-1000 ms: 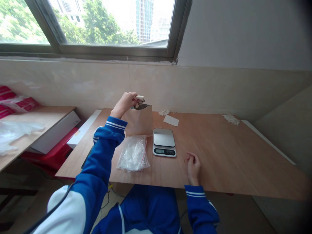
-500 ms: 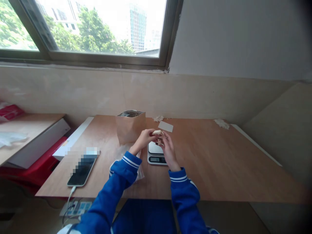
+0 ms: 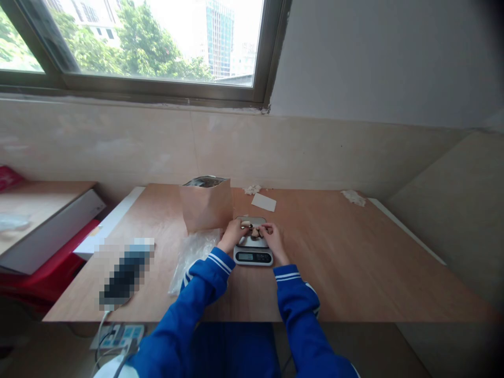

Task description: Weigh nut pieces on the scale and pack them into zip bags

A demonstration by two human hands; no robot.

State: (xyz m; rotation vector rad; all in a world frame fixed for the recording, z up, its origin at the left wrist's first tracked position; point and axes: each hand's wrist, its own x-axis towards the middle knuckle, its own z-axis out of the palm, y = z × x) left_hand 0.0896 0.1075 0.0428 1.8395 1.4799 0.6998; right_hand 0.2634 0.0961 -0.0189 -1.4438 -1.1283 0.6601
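A white kitchen scale [image 3: 253,257] with a small display lies in front of me. Over its plate, my left hand [image 3: 232,234] is closed on a small pale piece [image 3: 246,224] with dark edges. From the other side my right hand [image 3: 274,239] pinches at the plate's right edge, with its fingertips together; what they hold is too small to make out. Between the hands, small pale-and-brown pieces [image 3: 255,232] rest on the plate, and I cannot tell their kind. A clear plastic bag [image 3: 192,257] lies flat beside my left forearm.
Behind the left hand stands an open brown paper pouch [image 3: 207,205]. A white card [image 3: 263,202] and crumbly pale heaps [image 3: 252,189] lie near the wall. On the left is a phone [image 3: 124,275] with a cable. The wooden table's [image 3: 354,273] front edge is close to me.
Both hands have come down from above the scale to its plate and spread slightly apart. Pieces held up between the fingers are now low at the plate, and the scale shows more fully.
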